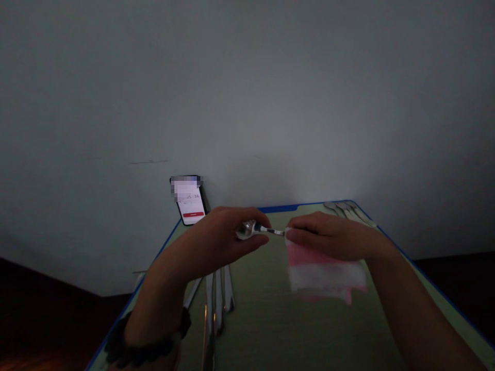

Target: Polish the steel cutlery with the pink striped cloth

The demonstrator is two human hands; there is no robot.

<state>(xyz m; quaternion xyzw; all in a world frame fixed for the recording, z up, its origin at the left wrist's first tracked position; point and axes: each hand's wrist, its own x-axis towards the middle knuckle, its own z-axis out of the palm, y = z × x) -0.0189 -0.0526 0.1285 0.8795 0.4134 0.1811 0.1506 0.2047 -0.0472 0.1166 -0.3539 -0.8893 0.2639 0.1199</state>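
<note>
My left hand (209, 242) is closed around the head end of a shiny metal spoon (247, 230), its fingers curled over the bowl. The spoon lies level above the table, its handle pointing right. My right hand (328, 234) pinches the handle through a pink and white cloth (327, 273), which hangs below the fingers and looks slightly blurred. The far end of the handle is hidden in the cloth and hand. Below my left wrist, several metal cutlery handles (218, 304) lie on the table, their far ends hidden by the hand.
The greenish table (270, 324) has a blue edge and stands against a grey wall (247, 103). A phone (189, 206) with a lit screen leans on the wall at the back left. Several more metal cutlery pieces (348, 210) lie at the back right corner.
</note>
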